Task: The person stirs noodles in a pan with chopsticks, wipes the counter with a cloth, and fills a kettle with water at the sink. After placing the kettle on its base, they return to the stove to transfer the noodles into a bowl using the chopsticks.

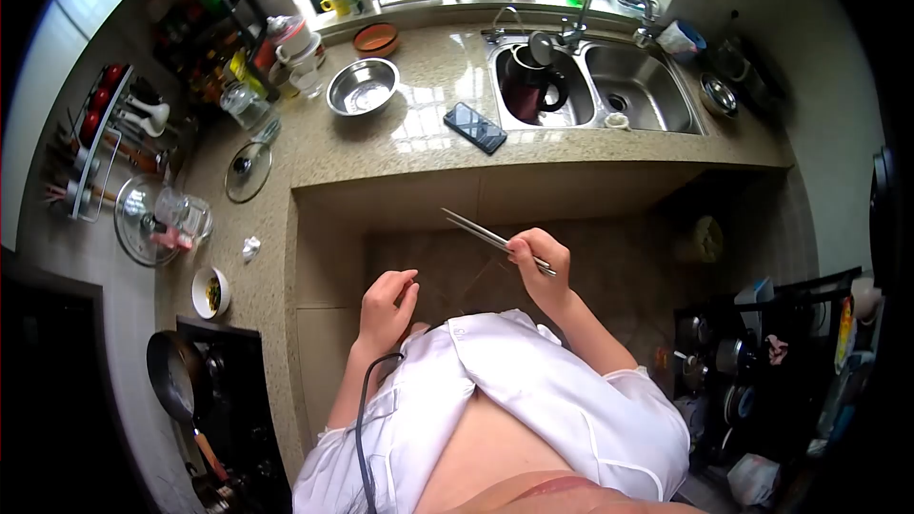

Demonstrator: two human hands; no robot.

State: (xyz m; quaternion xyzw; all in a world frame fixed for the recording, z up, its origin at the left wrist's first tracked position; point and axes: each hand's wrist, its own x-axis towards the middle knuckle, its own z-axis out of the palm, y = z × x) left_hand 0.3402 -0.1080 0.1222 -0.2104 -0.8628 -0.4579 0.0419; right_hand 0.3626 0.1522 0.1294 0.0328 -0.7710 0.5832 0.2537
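My right hand (543, 266) is closed around a pair of metal chopsticks (476, 230), which point up and to the left over the floor in front of the counter. My left hand (385, 305) hangs in front of my body, its fingers loosely bent and the thumb a little apart, with nothing seen in it. Both hands are away from the counter. Nearest beyond them on the worktop lie a dark phone (475, 127) and a steel bowl (363, 88).
A double sink (640, 86) holds a dark red kettle (529, 86) in its left basin. On the left counter are a glass lid (248, 171), a white bowl (210, 292) with food and a crumpled tissue (250, 248). A frying pan (174, 376) sits on the stove. Shelving (733, 362) stands right.
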